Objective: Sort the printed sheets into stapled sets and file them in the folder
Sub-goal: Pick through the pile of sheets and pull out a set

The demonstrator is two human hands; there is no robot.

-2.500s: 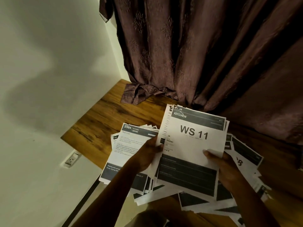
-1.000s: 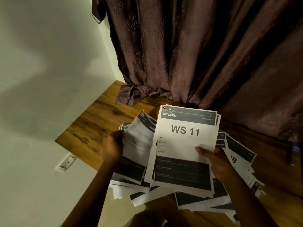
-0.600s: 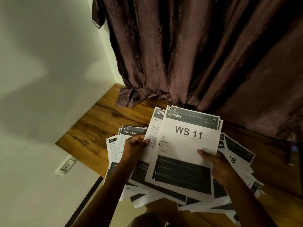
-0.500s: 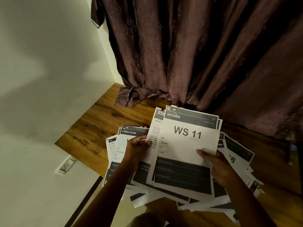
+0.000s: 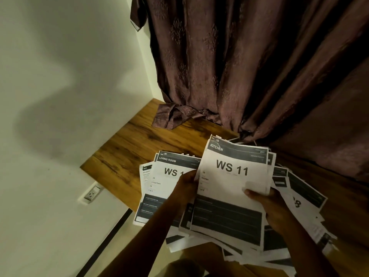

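Over the table (image 5: 127,156), just short of the curtain (image 5: 249,66), both hands hold the WS 11 Kitchen sheets (image 5: 233,176) upright-ish, long axis running away from the person. Right hand (image 5: 267,204) pinches the rt edge, left hand (image 5: 189,184) curls on the lt edge. Living Room sheet (image 5: 169,176) lies just left of them, nearer the left fingers, so prob. that hand reaches it.

A single wide-angle view from the person's head looks forward and steeply down, close over the brown wood-grain counter (image 5: 127,154). It faces the counter's far edge, where a dark maroon patterned curtain (image 5: 229,66) hangs, and takes in the pale wall (image 5: 60,76) along the counter's left edge.
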